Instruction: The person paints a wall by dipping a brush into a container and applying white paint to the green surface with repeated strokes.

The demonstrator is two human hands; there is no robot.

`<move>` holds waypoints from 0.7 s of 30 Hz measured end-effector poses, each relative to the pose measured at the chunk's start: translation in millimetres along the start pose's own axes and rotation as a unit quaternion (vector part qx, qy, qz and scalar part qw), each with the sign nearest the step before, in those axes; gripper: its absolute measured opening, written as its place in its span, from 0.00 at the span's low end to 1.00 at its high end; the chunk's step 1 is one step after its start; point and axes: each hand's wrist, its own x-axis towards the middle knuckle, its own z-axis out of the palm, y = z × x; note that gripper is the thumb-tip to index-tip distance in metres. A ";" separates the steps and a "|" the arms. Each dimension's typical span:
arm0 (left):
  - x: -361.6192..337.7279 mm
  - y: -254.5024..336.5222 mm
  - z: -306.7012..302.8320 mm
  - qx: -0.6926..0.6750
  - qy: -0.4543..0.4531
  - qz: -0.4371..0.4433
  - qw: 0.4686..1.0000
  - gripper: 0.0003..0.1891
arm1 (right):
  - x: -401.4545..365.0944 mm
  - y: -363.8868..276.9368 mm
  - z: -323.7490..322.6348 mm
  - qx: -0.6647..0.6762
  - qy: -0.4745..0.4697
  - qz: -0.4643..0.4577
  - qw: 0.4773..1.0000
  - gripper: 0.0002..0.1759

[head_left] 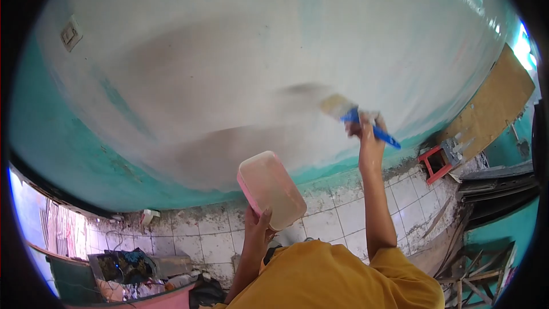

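My right hand (pixel 366 127) is closed round the blue handle of a paintbrush (pixel 350 113). Its pale, slightly blurred bristles point up and left, close in front of the wall (pixel 240 63). White paint covers most of that wall, with turquoise showing along the bottom, at the left and in streaks. Low in front of me, my left hand (pixel 258 224) grips the lower left side of a pink-rimmed rectangular plastic container (pixel 272 190). Pale paint appears inside it.
A light switch (pixel 71 33) is on the wall at upper left. Dirty white tiles (pixel 349 217) cover the floor. To the right stand a red stool (pixel 436 165) and a leaning brown board (pixel 495 103). A pink table edge (pixel 166 298) with clutter is at lower left.
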 end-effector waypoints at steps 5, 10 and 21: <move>6.3 23.6 -37.1 0.016 0.019 0.012 1.000 0.31 | 60.0 -41.7 77.6 0.024 0.027 -0.102 0.994 0.16; 8.9 44.4 -64.5 -0.005 0.031 0.044 0.999 0.30 | 75.7 -54.0 115.6 0.059 0.050 -0.147 0.986 0.16; 27.7 63.1 -93.1 0.029 0.017 0.028 0.999 0.29 | 84.0 -61.1 122.2 -0.164 0.006 -0.292 0.942 0.16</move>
